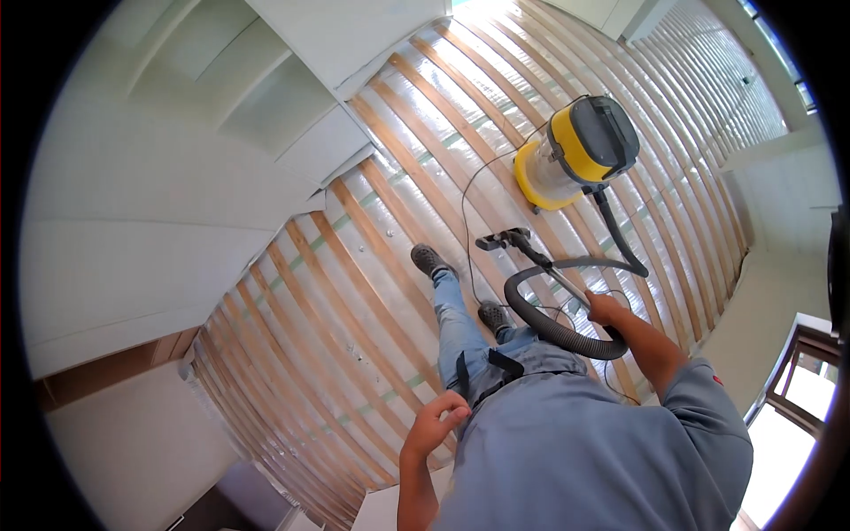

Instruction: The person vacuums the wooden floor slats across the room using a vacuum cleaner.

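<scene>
My right hand (606,308) is wrapped round the metal tube of a vacuum cleaner wand (567,288). The wand ends in a dark floor nozzle (503,239) near the floor, in front of my feet. From the wand a grey ribbed hose (553,329) loops past my waist and back to a yellow and black vacuum cleaner (580,146), which stands upright on the floor. Beside my waist, my left hand (436,423) hangs with its fingers curled in and nothing visible in them.
Wooden battens (390,257) run in rows over silvery foil on the floor. A thin black cord (464,208) trails from the vacuum cleaner past my shoes. White cabinets (150,212) line the left side, and a bright window (784,442) is at the lower right.
</scene>
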Available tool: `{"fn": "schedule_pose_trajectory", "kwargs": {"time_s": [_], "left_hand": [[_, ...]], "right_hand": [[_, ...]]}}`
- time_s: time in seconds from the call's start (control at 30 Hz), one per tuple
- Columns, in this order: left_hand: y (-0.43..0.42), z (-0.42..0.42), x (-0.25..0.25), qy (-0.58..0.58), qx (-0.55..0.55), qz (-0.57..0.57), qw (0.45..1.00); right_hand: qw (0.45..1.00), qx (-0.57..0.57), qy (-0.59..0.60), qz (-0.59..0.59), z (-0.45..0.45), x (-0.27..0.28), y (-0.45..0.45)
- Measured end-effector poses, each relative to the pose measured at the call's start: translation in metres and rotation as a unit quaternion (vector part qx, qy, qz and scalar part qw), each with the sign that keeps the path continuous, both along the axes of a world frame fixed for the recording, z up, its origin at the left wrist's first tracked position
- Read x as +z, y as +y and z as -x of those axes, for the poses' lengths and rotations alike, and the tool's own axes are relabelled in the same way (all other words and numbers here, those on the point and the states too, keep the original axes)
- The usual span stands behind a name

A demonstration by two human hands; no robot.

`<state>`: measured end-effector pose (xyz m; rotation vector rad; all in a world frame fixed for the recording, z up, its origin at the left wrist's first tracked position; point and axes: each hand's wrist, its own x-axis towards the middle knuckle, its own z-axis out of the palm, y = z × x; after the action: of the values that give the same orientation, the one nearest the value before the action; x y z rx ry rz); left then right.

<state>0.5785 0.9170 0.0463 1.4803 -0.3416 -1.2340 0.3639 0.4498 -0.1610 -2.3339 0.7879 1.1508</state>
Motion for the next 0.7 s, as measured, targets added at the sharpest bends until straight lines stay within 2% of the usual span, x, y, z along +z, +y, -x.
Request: {"fn": "schedule_pose_trajectory", "kwargs": {"time_s": [0.07,0.17,0.23,0.33,0.37,0.43,0.57,0.63,0.67,0.7], "left_hand": [[-0.019,-0.047,-0.015,0.014,0.001,-0.068,0.998],[-0.042,-0.128,-0.043,-0.063,-0.064,-0.125,0.988],[-0.048,-0.178,-0.084,-0.127,-0.12,-0.194,0.965],[-0.055,-0.242,-0.151,-0.232,-0.115,-0.288,0.922],[-0.058,-0.26,-0.174,-0.226,-0.118,-0.289,0.923],[-0.067,-0.284,-0.222,-0.235,-0.051,-0.313,0.919],[-0.073,-0.278,-0.339,-0.274,-0.099,-0.378,0.879],[-0.097,-0.261,-0.365,-0.235,-0.157,-0.503,0.817],[-0.102,-0.249,-0.388,-0.171,-0.17,-0.538,0.808],[-0.101,-0.23,-0.411,-0.145,-0.178,-0.557,0.798]], "right_hand": [[1.0,-0.015,0.003,-0.002,-0.034,0.013,-0.004],[1.0,-0.01,-0.008,0.003,-0.101,0.029,-0.007],[1.0,-0.019,-0.018,-0.006,-0.149,0.022,-0.016],[1.0,-0.011,0.015,0.021,-0.235,-0.002,-0.034],[0.999,0.007,-0.032,0.039,-0.26,-0.008,-0.037],[0.998,0.017,-0.021,0.053,-0.311,-0.036,-0.048],[0.996,0.042,-0.031,0.078,-0.394,-0.13,-0.067],[0.991,0.063,-0.059,0.1,-0.416,-0.201,-0.081],[0.99,0.044,-0.087,0.103,-0.427,-0.226,-0.081],[0.993,0.031,-0.064,0.096,-0.431,-0.256,-0.085]]}}
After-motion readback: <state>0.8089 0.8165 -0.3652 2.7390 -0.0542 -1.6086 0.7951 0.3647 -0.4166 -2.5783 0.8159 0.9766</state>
